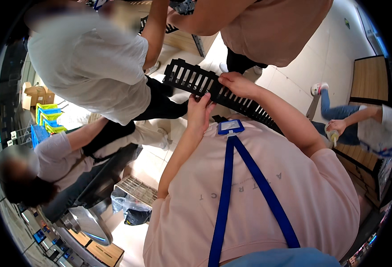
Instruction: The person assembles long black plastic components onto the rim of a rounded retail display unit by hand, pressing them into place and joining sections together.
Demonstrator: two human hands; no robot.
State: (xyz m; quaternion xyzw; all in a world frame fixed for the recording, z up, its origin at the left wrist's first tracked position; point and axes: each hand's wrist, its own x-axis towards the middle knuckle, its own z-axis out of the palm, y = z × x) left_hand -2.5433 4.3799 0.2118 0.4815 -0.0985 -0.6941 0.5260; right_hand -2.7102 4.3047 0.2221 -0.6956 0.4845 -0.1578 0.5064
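Note:
I hold a long black slotted plastic panel (191,80) in front of my chest, and it slants from upper left to lower right. My left hand (199,112) grips its lower edge near the middle. My right hand (237,84) grips its upper edge just to the right. A blue lanyard with a badge (230,127) hangs over my pink shirt below the panel. The panel's right end is hidden behind my right forearm.
Close ahead stand a person in a white shirt (93,62) and one in a tan shirt (271,26). Another crouches at left (58,155). A fourth bends by wooden shelves (369,80) at right. A white grid (138,189), a plastic bag (129,209) and coloured baskets (49,118) lie on the floor.

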